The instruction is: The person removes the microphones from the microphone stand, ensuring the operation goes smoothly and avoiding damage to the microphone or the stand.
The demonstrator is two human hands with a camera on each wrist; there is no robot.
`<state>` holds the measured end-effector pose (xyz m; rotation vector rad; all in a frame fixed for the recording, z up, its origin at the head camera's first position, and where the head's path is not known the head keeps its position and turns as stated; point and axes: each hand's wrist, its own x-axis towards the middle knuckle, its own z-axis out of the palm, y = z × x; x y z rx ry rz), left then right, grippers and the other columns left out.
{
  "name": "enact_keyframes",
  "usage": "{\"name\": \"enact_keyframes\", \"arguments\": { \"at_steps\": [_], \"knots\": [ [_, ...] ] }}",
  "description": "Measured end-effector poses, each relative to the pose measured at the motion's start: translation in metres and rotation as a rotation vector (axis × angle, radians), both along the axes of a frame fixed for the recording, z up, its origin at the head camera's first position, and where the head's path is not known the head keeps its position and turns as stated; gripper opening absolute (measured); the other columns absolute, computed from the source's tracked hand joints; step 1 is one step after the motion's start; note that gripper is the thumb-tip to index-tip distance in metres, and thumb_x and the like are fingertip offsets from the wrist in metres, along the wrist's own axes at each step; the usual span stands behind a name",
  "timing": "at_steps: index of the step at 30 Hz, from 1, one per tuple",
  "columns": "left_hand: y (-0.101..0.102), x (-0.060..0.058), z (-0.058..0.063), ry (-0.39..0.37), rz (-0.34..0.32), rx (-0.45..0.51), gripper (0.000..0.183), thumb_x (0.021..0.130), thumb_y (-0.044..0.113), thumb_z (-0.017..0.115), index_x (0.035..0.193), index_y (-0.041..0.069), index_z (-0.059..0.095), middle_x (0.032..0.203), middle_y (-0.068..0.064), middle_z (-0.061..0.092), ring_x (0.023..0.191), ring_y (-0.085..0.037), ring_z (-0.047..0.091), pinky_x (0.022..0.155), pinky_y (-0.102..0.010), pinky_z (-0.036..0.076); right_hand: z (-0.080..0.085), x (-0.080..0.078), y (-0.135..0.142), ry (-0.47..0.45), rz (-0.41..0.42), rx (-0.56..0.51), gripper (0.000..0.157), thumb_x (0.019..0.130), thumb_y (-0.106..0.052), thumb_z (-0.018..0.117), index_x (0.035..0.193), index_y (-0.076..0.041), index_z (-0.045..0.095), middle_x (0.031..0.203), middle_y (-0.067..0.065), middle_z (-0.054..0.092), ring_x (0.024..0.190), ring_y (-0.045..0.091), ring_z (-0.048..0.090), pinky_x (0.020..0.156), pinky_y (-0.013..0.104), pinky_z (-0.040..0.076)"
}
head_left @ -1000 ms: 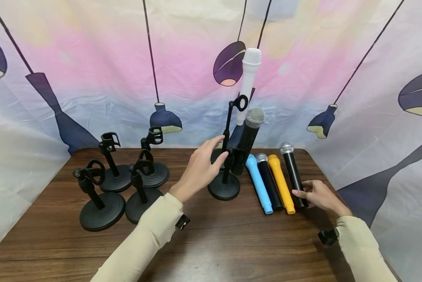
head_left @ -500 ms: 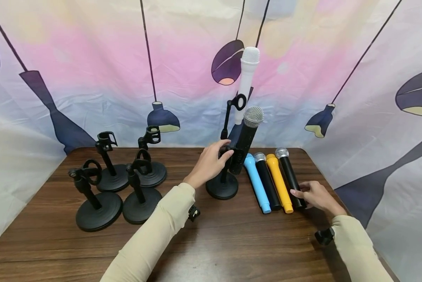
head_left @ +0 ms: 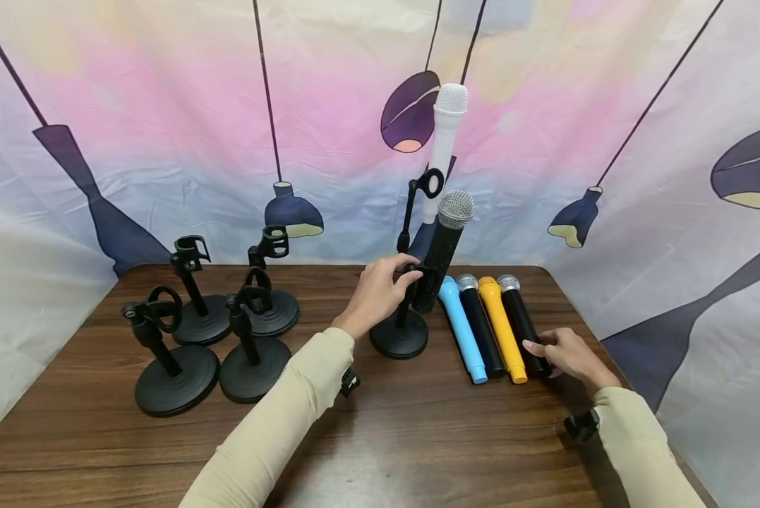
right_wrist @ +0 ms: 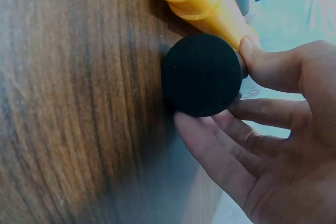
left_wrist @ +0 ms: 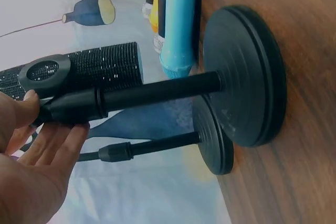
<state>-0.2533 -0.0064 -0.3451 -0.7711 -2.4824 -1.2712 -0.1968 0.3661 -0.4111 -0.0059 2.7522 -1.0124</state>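
My left hand (head_left: 380, 293) grips the upper part of a black desktop microphone stand (head_left: 400, 339), thumb and fingers at its joint just under the clip. That clip bears a black microphone (head_left: 442, 254) with a silver mesh head, tilted up to the right. In the left wrist view the stand's pole (left_wrist: 163, 91) and round base show plainly. My right hand (head_left: 570, 353) holds the lower end of another black microphone (head_left: 521, 314), which lies on the table beside a yellow one (head_left: 502, 328). In the right wrist view its flat dark end (right_wrist: 202, 75) sits between thumb and fingers.
Left of the yellow microphone lie a black one (head_left: 481, 331) and a light blue one (head_left: 463, 331). A white microphone (head_left: 444, 134) stands tilted in a taller stand behind. Several bare stands (head_left: 176, 377) with clips occupy the table's left side. A printed curtain (head_left: 354, 106) hangs behind.
My left hand has moved right and taken hold of the stand near its clip. The head of the black microphone in my right hand has come down alongside the yellow one.
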Motion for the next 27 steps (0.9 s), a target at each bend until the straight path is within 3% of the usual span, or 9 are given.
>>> {"name": "enact_keyframes", "arguments": {
  "at_steps": [5, 16, 23, 27],
  "knots": [
    [-0.002, -0.002, 0.004, 0.012, 0.002, -0.057, 0.024, 0.103, 0.023, 0.063, 0.122, 0.010, 0.070, 0.090, -0.001, 0.065, 0.071, -0.015, 0.056, 0.067, -0.032, 0.048, 0.000, 0.000, -0.001, 0.000, 0.007, 0.011, 0.073, 0.103, -0.038, 0.060, 0.137, 0.025, 0.042, 0.123, 0.041, 0.055, 0.094, 0.038, 0.068, 0.068, 0.042, 0.061],
    [-0.008, 0.003, 0.008, 0.006, 0.008, -0.108, 0.020, 0.103, 0.022, 0.063, 0.119, 0.012, 0.070, 0.093, 0.000, 0.066, 0.076, -0.014, 0.060, 0.068, -0.032, 0.050, 0.005, -0.003, -0.002, -0.034, 0.000, 0.057, 0.079, 0.101, -0.044, 0.062, 0.137, 0.024, 0.042, 0.120, 0.038, 0.057, 0.093, 0.035, 0.068, 0.072, 0.043, 0.061],
    [-0.016, 0.008, 0.010, -0.008, 0.006, -0.129, 0.021, 0.104, 0.023, 0.062, 0.120, 0.013, 0.070, 0.095, -0.001, 0.066, 0.078, -0.015, 0.060, 0.069, -0.034, 0.050, 0.019, -0.004, -0.003, -0.032, -0.025, 0.039, 0.084, 0.100, -0.047, 0.062, 0.139, 0.023, 0.039, 0.120, 0.037, 0.058, 0.086, 0.027, 0.069, 0.074, 0.042, 0.061],
    [-0.021, 0.011, 0.010, -0.010, 0.006, -0.139, 0.022, 0.104, 0.024, 0.062, 0.122, 0.013, 0.069, 0.094, 0.000, 0.066, 0.076, -0.015, 0.059, 0.069, -0.034, 0.049, 0.032, -0.006, -0.007, -0.004, -0.006, 0.043, 0.082, 0.101, -0.046, 0.062, 0.138, 0.023, 0.040, 0.129, 0.041, 0.051, 0.091, 0.030, 0.068, 0.075, 0.043, 0.060]
  ]
}}
